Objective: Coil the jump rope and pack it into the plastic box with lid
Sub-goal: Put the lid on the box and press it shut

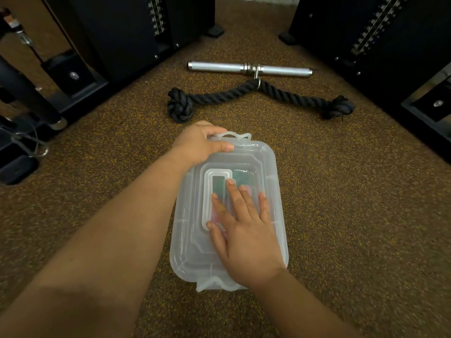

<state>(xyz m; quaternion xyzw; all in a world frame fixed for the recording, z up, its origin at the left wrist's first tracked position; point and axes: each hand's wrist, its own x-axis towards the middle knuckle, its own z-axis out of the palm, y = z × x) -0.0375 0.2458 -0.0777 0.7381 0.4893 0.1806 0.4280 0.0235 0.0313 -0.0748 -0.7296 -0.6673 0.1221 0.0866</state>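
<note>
A person kneels over a clear plastic box (273,191) on a speckled gym floor (353,191), its lid (253,152) on top; green and pink shapes, likely the jump rope (217,185), show faintly through it. The left hand (200,145) curls over the lid's far corner by the latch (234,136), while the right hand (244,230) presses flat, fingers straight. Beyond lie a black rope (244,93) and a steel bar (249,69).

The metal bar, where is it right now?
In the head view the metal bar lies on the floor at top centre, between the two black machines, just beyond the black rope and well past the plastic box.
</note>
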